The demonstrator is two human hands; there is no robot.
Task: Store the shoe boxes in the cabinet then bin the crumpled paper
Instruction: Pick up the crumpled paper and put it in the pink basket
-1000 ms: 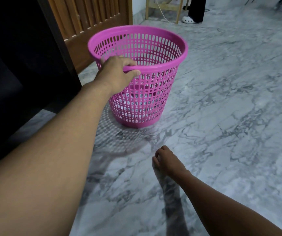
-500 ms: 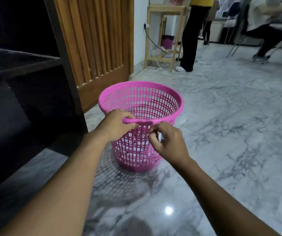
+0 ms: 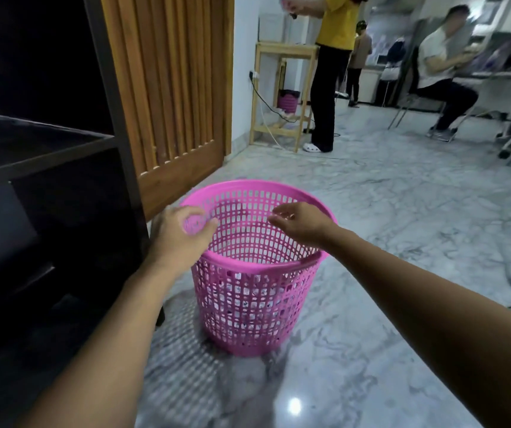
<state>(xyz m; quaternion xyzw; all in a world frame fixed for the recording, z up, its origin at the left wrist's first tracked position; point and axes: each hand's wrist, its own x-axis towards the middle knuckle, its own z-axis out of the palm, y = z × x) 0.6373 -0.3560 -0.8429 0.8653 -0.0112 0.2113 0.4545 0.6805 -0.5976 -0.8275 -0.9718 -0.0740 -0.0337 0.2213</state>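
1. Half a second ago the left grip (image 3: 183,239) held the near rim of the pink basket (image 3: 257,319); we now find it round on the left rim. The right grip (image 3: 302,225) then pinched a white scrap at the near rim. Now it is over the basket's mouth and holds nothing.
2. The left grip's fingers and thumb curl round the rim, grasping it, though motion blurs the detail. The right grip is released: palm down, fingers loosely spread above the opening, forearm crossing the right rim.
3. We see crumpled paper (image 3: 248,301) showing white through the lattice in the basket's lower half.
4. The dark cabinet (image 3: 47,180) stands at left, its near corner post just beside the basket, with a slatted wooden door (image 3: 171,88) farther back. Right of the basket, marble floor (image 3: 418,242) stretches away. A standing person (image 3: 325,88) and a seated person (image 3: 439,72) are far off, well apart from the basket.
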